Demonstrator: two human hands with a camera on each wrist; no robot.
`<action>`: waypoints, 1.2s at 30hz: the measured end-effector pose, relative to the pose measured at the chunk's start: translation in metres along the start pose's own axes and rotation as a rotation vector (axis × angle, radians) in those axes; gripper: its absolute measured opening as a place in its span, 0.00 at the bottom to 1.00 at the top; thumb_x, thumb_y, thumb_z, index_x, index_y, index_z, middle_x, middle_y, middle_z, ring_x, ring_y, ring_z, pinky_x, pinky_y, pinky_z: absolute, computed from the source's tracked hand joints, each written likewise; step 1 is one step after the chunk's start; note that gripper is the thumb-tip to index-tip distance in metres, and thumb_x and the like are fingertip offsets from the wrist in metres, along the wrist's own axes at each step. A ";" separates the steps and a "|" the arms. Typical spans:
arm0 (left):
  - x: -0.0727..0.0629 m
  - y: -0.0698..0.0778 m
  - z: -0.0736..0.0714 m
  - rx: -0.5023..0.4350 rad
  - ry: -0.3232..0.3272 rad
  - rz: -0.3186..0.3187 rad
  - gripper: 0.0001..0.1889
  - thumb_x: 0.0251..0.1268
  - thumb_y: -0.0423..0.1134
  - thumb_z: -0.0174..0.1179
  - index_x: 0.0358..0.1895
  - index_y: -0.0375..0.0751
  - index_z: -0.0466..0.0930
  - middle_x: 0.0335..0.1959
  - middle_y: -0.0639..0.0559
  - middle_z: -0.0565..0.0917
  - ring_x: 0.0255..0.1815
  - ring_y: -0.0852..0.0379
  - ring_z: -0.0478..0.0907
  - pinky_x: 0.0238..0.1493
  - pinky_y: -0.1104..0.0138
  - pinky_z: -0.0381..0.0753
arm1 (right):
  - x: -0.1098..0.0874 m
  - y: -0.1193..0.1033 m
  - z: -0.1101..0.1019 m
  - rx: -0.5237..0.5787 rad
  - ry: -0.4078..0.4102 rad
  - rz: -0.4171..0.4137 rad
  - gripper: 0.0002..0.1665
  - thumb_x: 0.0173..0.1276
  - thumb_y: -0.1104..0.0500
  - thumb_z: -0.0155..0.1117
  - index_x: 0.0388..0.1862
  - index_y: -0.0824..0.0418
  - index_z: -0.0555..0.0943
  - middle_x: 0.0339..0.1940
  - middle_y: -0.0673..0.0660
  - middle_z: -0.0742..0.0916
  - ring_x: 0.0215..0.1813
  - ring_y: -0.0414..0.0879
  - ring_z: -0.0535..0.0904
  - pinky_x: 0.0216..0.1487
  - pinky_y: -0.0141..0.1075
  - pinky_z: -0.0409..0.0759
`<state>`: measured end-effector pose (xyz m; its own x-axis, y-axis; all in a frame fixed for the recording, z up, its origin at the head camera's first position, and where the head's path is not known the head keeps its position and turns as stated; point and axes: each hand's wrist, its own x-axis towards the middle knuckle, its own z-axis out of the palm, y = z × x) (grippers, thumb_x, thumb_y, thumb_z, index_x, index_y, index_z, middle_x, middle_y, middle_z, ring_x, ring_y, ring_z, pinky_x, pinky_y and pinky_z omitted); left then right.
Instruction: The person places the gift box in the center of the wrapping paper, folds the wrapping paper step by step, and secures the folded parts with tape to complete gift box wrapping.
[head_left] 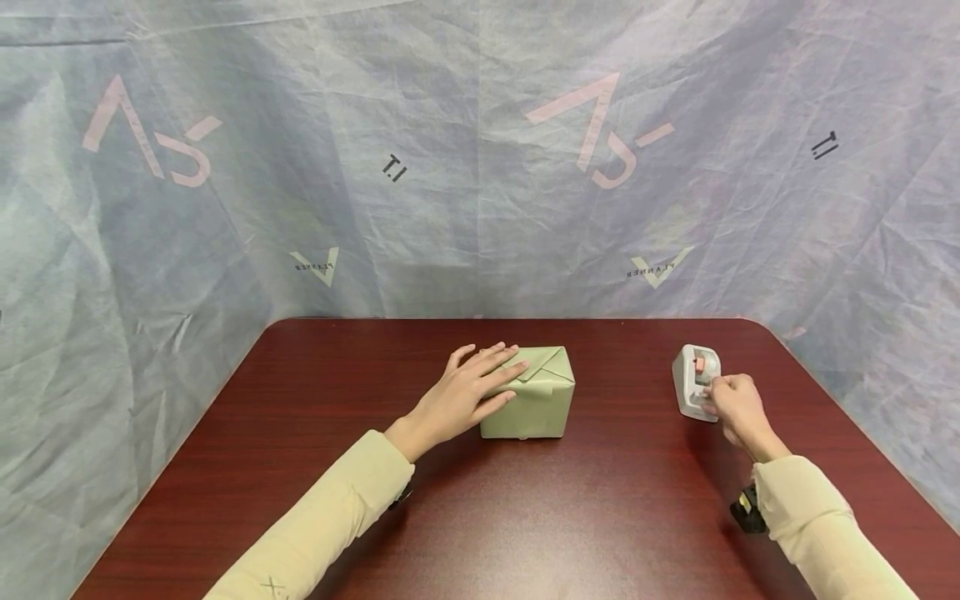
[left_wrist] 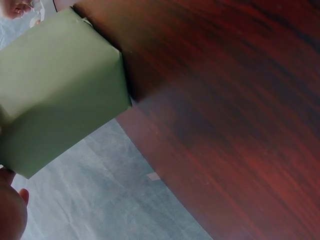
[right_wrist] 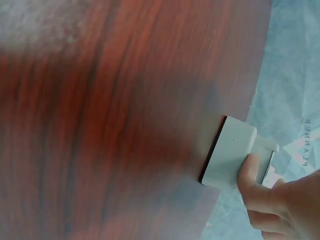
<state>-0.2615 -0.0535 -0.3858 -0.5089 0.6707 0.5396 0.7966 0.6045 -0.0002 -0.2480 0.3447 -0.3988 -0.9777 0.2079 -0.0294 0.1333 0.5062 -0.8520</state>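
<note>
A box wrapped in light green paper (head_left: 528,412) stands on the table, folded paper flaps showing on its top. My left hand (head_left: 468,387) rests on the box's left top edge with fingers spread and fairly straight; in the left wrist view part of this hand (left_wrist: 11,210) shows beside the box (left_wrist: 65,95). To the right stands a pale grey tape dispenser (head_left: 684,387) with a pink hub. My right hand (head_left: 741,408) pinches at its near, toothed end with curled fingers, where the tape end lies; the clear strip itself is hard to make out. The right wrist view shows the dispenser (right_wrist: 227,155) beside bent fingers (right_wrist: 257,197).
The dark red wooden table (head_left: 600,517) has rounded far corners. A grey-blue cloth (head_left: 465,208) with printed letters hangs behind it and along both sides. A small black device (head_left: 747,510) sits under the right wrist.
</note>
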 end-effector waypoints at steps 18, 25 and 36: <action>0.000 0.000 0.000 -0.010 -0.017 -0.004 0.24 0.68 0.50 0.48 0.67 0.56 0.63 0.69 0.53 0.63 0.70 0.53 0.60 0.65 0.51 0.55 | -0.011 0.000 -0.018 -0.007 -0.081 0.151 0.31 0.68 0.59 0.43 0.54 0.89 0.63 0.36 0.63 0.78 0.27 0.30 0.75 0.32 0.30 0.80; 0.000 -0.001 0.001 -0.009 -0.016 0.000 0.24 0.68 0.50 0.48 0.67 0.56 0.63 0.69 0.52 0.63 0.70 0.53 0.59 0.63 0.50 0.59 | -0.011 0.002 -0.017 -0.032 -0.021 0.180 0.26 0.62 0.60 0.52 0.45 0.85 0.71 0.26 0.53 0.79 0.22 0.36 0.77 0.28 0.32 0.80; 0.000 -0.002 0.003 -0.008 -0.012 0.001 0.24 0.69 0.50 0.47 0.67 0.56 0.62 0.69 0.54 0.62 0.69 0.52 0.61 0.63 0.52 0.59 | -0.012 0.002 -0.009 -0.218 0.130 0.162 0.22 0.56 0.58 0.61 0.33 0.81 0.78 0.14 0.53 0.80 0.17 0.40 0.75 0.18 0.34 0.74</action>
<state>-0.2635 -0.0536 -0.3880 -0.5123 0.6764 0.5292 0.7996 0.6005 0.0066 -0.2340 0.3509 -0.3956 -0.9137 0.3990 -0.0769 0.3314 0.6222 -0.7093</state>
